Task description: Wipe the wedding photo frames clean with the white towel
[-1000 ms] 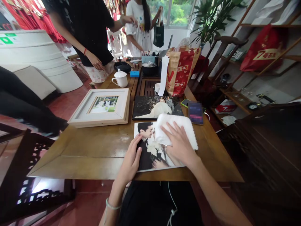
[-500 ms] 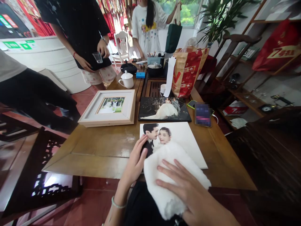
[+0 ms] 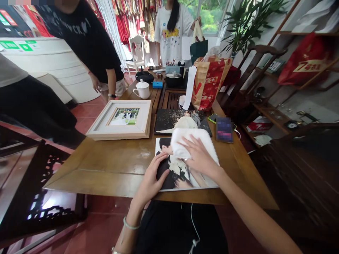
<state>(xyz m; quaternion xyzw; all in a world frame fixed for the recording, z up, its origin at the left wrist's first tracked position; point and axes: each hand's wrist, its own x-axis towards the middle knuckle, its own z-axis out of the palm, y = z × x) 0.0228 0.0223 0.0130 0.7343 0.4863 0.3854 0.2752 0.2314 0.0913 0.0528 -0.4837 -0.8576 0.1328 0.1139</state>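
Note:
A photo print of a couple (image 3: pixel 166 178) on a flat white-edged panel lies at the table's near edge. My left hand (image 3: pixel 154 173) rests on its left edge, fingers stretched out, holding nothing. My right hand (image 3: pixel 198 155) has a folded white cloth (image 3: pixel 181 139) under it, fingers spread over the top and thumb at its lower edge. The cloth covers the upper right of the print, including most of the faces, and overlaps the near edge of a second, dark photo panel (image 3: pixel 165 120) behind.
A pale framed photo (image 3: pixel 99 127) lies to the left on the wooden table (image 3: pixel 106 176). Behind are a lidded white cup (image 3: pixel 143 91), a blue box (image 3: pixel 157 84) and a paper bag (image 3: pixel 209 83). Phones (image 3: pixel 224 130) lie at right. Several people stand beyond the table.
My right hand has carried the cloth forward from the print's near edge to its far part, uncovering the lower print. My left hand stays on the left edge. The person in black leans more.

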